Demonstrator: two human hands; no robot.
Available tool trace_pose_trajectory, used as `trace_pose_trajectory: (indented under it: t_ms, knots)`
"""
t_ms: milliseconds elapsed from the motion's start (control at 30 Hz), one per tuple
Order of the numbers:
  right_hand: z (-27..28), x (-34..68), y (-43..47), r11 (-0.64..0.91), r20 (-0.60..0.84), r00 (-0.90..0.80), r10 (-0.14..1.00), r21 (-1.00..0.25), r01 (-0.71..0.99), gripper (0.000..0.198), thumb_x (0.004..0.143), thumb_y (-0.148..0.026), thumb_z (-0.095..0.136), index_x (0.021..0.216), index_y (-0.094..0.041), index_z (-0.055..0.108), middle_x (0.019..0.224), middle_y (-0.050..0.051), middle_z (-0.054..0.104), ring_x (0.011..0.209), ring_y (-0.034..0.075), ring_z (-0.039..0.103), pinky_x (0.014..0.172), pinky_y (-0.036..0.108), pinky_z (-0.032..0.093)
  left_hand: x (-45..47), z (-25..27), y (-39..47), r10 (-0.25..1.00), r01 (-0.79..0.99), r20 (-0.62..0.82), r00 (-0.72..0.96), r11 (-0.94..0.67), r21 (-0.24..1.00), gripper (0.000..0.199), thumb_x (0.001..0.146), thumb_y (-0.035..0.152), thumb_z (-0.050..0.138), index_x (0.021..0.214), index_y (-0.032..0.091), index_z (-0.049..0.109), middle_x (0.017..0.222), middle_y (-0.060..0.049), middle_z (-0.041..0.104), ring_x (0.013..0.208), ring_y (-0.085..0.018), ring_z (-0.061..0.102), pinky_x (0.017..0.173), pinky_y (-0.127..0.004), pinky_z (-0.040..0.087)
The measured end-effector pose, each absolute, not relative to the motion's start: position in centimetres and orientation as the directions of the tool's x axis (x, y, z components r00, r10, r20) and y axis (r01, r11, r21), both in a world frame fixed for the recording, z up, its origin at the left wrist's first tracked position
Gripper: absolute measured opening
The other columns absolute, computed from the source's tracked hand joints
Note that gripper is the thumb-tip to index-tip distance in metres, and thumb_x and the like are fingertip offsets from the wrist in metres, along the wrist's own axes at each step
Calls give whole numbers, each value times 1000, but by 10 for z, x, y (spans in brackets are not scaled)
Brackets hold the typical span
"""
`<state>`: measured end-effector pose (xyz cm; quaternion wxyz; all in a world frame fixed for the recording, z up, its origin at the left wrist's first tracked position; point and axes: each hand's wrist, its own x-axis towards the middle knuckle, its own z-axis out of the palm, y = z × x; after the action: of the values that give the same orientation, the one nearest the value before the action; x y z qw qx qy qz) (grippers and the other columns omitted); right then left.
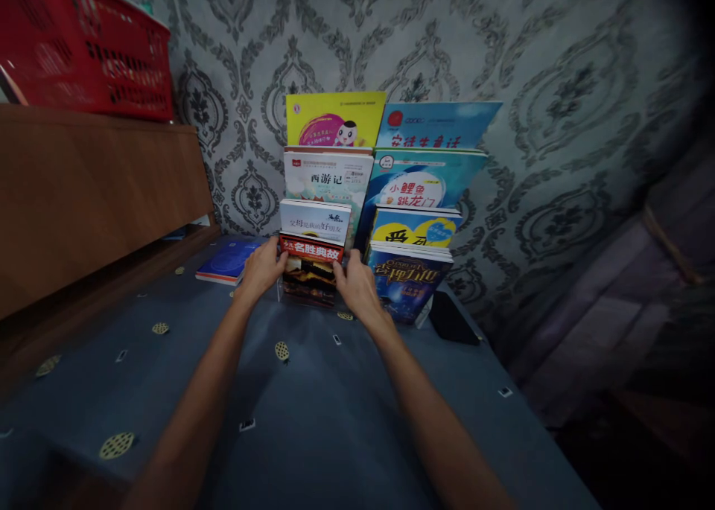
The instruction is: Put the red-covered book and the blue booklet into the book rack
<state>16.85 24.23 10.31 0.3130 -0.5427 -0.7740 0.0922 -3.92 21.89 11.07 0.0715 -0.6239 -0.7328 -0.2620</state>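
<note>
Grasps the red-topped book (310, 278) by its two side edges, upright before a small white book (310, 217). With the left hand (261, 268), closes thumb and fingers on the left edge, thumb by the upper corner, other fingers bunched alongside and partly hidden. With the right hand (358, 281), pinches the opposite edge likewise, thumb at the front, remaining fingers curled at the side, tips out of sight. Parts thumb from fingers only slightly in both.

Farther back, in rising steps, a larger white book (325, 176) and a yellow book (329, 114). Close beside the right hand, crowding it on that side, a dark blue book (407, 281); behind that, a yellow-and-blue book (410, 229), a teal book (441, 175) and a tall blue book (441, 119). Just beside the left hand and partly covered by it, a flat blue book (223, 260). To the far right, a black flat object (451, 320) on the printed cloth (307, 413).

Reaches forward with both forearms from the lower edge of view, converging on the book, low over the cloth.
</note>
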Motion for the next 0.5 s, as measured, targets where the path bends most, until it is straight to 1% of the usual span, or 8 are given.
trace_pose_trajectory:
  t_ms: [133, 267, 400, 500]
  knots:
    - [96, 169, 249, 441, 436, -225, 872, -496, 748, 34, 99, -31, 42, 124, -10, 52, 90, 15, 75, 80, 28, 69, 70, 36, 46, -39, 113, 218, 881, 954, 427, -207, 84, 289, 29, 100, 32, 47, 124, 17, 57, 115, -13, 74, 108, -29, 69, 85, -36, 51]
    - [87, 169, 257, 486, 505, -202, 839, -529, 696, 33, 97, -30, 43, 123, -13, 53, 81, 11, 72, 73, 27, 67, 67, 35, 44, -36, 115, 216, 882, 956, 423, -209, 92, 280, 29, 101, 30, 46, 125, 16, 56, 118, -13, 73, 110, -29, 69, 87, -36, 51]
    - [81, 168, 261, 541, 592, -154, 791, -561, 627, 36, 95, -31, 45, 127, -16, 52, 69, 4, 65, 64, 24, 62, 63, 33, 42, -32, 115, 215, 877, 958, 425, -223, 119, 259, 28, 102, 31, 45, 124, 16, 56, 119, -14, 72, 112, -30, 68, 87, -35, 51]
    - [81, 166, 258, 577, 657, -97, 748, -569, 586, 41, 94, -31, 46, 132, -16, 49, 67, 2, 63, 60, 21, 59, 61, 32, 39, -30, 114, 214, 873, 958, 429, -232, 129, 255, 28, 103, 32, 45, 123, 16, 56, 118, -14, 72, 111, -30, 69, 87, -36, 51]
